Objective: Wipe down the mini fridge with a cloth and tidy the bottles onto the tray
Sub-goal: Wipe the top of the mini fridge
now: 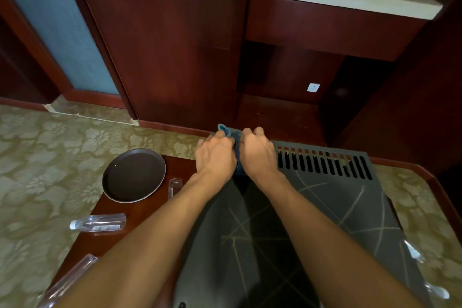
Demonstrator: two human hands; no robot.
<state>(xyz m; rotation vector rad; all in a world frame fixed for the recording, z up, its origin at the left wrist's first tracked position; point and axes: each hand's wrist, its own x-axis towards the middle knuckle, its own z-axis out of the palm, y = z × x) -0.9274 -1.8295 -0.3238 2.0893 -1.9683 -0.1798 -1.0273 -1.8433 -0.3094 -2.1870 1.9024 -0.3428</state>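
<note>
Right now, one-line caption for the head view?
Both hands grip a blue cloth over the fridge; tray empty, bottles beside it.

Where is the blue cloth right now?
The cloth is in the middle of the head view, gripped between the left hand and right hand, above the fridge's far edge, beside its vent slots.

Two bare forearms enter from the lower edge of the head view. No sleeves, cuffs or gloves cover either arm up to the frame edge. The left hand [215, 155] and right hand [258, 155] are bare. No rings, watch or wristband show on the visible wrists. Knuckles and tendons stand out on the backs of both hands.
</note>
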